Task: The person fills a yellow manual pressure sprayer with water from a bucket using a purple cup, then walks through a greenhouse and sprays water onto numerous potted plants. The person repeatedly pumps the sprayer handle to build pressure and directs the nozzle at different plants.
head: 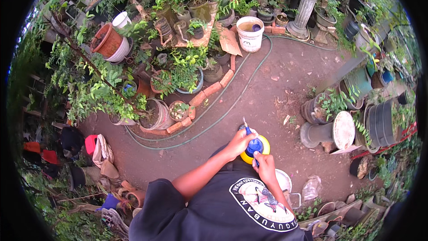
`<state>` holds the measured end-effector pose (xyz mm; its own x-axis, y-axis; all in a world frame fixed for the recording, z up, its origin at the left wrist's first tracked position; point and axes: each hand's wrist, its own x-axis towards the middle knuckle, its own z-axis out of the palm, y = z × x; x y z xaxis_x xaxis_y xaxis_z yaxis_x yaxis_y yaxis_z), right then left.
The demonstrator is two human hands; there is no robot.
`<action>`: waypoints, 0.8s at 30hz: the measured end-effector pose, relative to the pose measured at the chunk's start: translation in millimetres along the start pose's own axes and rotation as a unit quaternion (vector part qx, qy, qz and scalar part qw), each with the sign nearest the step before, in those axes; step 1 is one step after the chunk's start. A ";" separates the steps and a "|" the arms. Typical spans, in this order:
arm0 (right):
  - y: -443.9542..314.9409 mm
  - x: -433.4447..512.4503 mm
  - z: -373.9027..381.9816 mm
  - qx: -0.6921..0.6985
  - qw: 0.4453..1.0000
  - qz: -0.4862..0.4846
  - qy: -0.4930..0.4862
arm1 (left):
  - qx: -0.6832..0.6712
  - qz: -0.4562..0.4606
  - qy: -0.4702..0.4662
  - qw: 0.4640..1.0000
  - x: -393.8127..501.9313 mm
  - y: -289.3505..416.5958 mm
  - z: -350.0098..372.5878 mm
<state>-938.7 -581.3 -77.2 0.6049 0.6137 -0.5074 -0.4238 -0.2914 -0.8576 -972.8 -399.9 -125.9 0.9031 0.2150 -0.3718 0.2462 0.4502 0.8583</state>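
Observation:
A yellow hand-pump sprayer (pixel 265 144) with a blue head (pixel 254 146) is in front of my torso, seen from above. My left hand (pixel 241 142) is wrapped around the head's left side, beside the blue base of the nozzle (pixel 246 125). The thin nozzle tip points away from me, over the bare soil. On the near right side, my right hand (pixel 265 164) grips a blue part of the sprayer, most of it hidden by my fingers. The lower body of the sprayer is out of sight under its top.
A green hose (pixel 214 125) curves over the soil along a brick border (pixel 212 89). Farther off stands a white bucket (pixel 250 42) with brownish liquid. Potted plants (pixel 189 78) crowd the left; a fallen pedestal (pixel 317 134) lies right. A plastic bag (pixel 311 187) is near my right side.

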 end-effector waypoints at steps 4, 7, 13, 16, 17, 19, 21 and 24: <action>-26.6 48.3 -15.7 -0.065 0.998 0.004 0.017 | -0.047 -0.030 0.014 0.998 53.3 12.1 -2.1; -50.6 80.7 -25.9 -0.138 0.990 0.024 0.017 | -0.086 -0.026 0.041 0.995 81.9 18.0 -6.0; -76.6 117.2 -45.8 -0.159 0.985 0.061 -0.003 | -0.115 -0.013 0.022 0.993 122.0 33.8 -9.2; -91.7 130.6 -45.4 -0.180 0.983 0.041 -0.020 | -0.147 0.011 0.059 0.987 126.8 39.3 -12.4; -95.3 134.2 -49.1 -0.190 0.980 0.044 -0.034 | -0.156 0.017 0.082 0.984 126.0 39.3 -9.4; -103.0 145.3 -54.1 -0.209 0.974 0.045 -0.071 | -0.169 0.034 0.134 0.976 119.4 51.1 -5.8; -106.2 151.3 -58.4 -0.202 0.975 0.029 -0.088 | -0.174 0.055 0.131 0.974 118.2 48.2 -9.1; -108.2 160.6 -73.9 -0.201 0.973 0.032 -0.106 | -0.165 0.076 0.141 0.973 118.3 35.2 -14.5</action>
<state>-745.9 -505.4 -72.1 0.4149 0.7103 -0.5686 -0.1313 -0.5716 -0.8099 -862.4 -346.1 -144.8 0.7768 0.5085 -0.3716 -0.0508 0.6387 0.7678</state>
